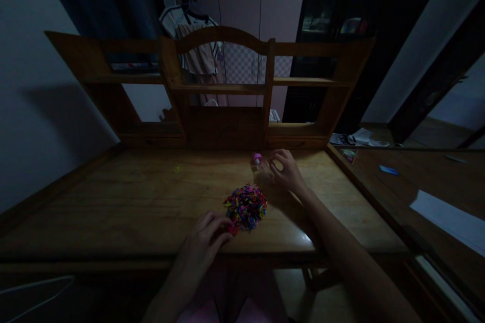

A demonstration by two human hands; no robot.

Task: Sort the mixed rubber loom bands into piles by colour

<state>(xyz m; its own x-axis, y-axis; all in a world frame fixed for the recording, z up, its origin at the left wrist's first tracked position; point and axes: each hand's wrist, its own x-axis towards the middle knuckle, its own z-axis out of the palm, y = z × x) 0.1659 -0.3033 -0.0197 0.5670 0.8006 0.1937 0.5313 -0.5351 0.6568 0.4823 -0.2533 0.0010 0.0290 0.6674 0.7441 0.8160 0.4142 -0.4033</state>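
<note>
Pile of small colorful pieces lies on the wooden table. At its 8 o'clock, the left hand touches its edge with bent fingers; at 2 o'clock, the right hand curls its fingers near a pink object. Whether either grips, I cannot tell.

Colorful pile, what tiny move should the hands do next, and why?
I'd say the left hand could pinch one small piece from the colorful pile, since its fingertips are already at the near left edge. The right hand is farther off, near the pink item.
</note>
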